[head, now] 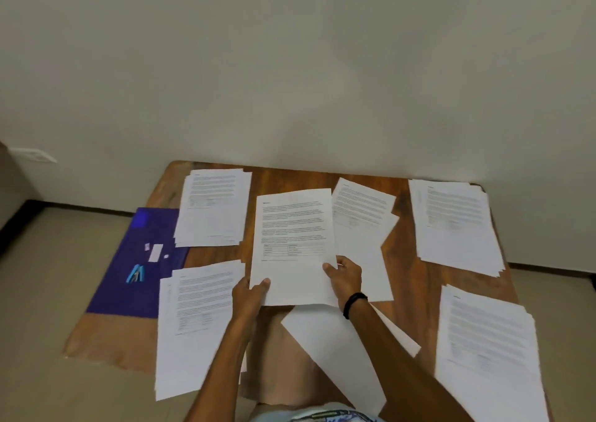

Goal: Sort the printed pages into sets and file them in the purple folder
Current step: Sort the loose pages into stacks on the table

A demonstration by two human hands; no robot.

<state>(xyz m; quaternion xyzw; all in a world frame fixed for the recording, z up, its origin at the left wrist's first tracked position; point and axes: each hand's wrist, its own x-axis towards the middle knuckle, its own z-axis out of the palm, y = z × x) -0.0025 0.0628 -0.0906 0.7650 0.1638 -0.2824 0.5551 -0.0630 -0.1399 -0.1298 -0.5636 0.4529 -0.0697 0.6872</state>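
Wooden and brown, the flat surface (411, 279) holds white paper piles (454, 225) all around. The smooth purple folder (138, 292) lies flat at its left edge. One thin printed page (292, 228) is pinched at its bottom corners by the left hand (250, 296) and right hand (344, 278). A small blue stapler (135, 274) sits on the folder.

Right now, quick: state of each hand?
Left hand: pinching the centre printed page at its bottom-left corner.
Right hand: gripping the same page's bottom-right edge.
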